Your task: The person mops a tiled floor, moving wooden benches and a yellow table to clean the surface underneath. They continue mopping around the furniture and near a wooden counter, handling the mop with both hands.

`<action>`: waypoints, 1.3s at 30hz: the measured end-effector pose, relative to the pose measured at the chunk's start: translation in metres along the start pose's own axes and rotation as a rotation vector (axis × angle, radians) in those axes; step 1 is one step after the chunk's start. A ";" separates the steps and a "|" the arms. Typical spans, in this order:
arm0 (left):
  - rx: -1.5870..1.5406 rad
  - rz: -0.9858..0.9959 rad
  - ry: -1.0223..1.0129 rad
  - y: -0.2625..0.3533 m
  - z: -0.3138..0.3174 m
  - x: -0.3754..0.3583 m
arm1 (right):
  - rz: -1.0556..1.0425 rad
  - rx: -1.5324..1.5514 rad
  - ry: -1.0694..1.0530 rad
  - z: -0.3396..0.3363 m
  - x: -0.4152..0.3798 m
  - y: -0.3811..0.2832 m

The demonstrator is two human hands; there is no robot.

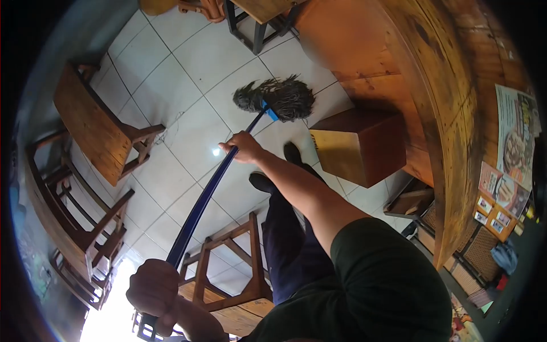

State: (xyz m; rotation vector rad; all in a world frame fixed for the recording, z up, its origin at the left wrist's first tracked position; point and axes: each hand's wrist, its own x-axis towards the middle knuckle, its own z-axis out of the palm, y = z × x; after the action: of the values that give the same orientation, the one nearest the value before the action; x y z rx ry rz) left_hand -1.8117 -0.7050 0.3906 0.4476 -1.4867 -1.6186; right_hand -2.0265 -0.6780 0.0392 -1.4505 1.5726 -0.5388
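Observation:
A string mop (pixel 285 98) with dark, shaggy grey strands rests on the tiled floor, its blue plastic socket (pixel 270 112) showing at the base. From there its long blue handle (pixel 200 208) slants down to the lower left. My right hand (pixel 246 148) is closed round the lower part of the handle, arm stretched forward. Nearer to me, my left hand (pixel 154 289) grips the handle close to its top end, where a hanging loop (pixel 147 328) sticks out below the fist. My dark shoes (pixel 262 182) stand just behind the mop head.
A brown wooden box (pixel 359 147) stands right of the mop, against a wooden counter (pixel 439 114). Wooden benches (pixel 99 122) and chairs line the left side. An upturned wooden stool (pixel 250 262) lies near my legs. A table leg (pixel 257 37) stands beyond the mop.

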 end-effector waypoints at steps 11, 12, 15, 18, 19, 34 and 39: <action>-0.205 0.087 -0.173 -0.011 -0.005 -0.017 | 0.009 -0.010 -0.025 0.011 -0.010 0.004; -0.203 0.095 -0.170 -0.012 -0.007 -0.014 | 0.003 -0.017 -0.025 0.010 -0.009 0.003; -0.193 0.094 -0.192 -0.011 -0.014 -0.013 | 0.018 -0.032 -0.062 0.010 -0.005 -0.001; -0.243 0.078 -0.242 -0.012 -0.031 -0.016 | -0.041 -0.082 -0.047 0.010 -0.005 -0.003; -0.231 0.072 -0.323 -0.011 -0.036 -0.015 | -0.041 -0.088 -0.050 0.010 -0.005 -0.004; 0.068 -0.017 -0.084 0.051 -0.023 -0.062 | -0.260 -0.018 -0.289 0.057 0.039 -0.070; 0.262 -0.021 0.150 0.074 -0.011 -0.099 | -0.346 0.083 -0.308 0.099 0.034 -0.094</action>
State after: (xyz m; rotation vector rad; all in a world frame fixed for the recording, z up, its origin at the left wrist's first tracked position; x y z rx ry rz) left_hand -1.7220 -0.6277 0.4292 0.7170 -1.5881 -1.3785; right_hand -1.8892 -0.7049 0.0545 -1.6633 1.0548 -0.5412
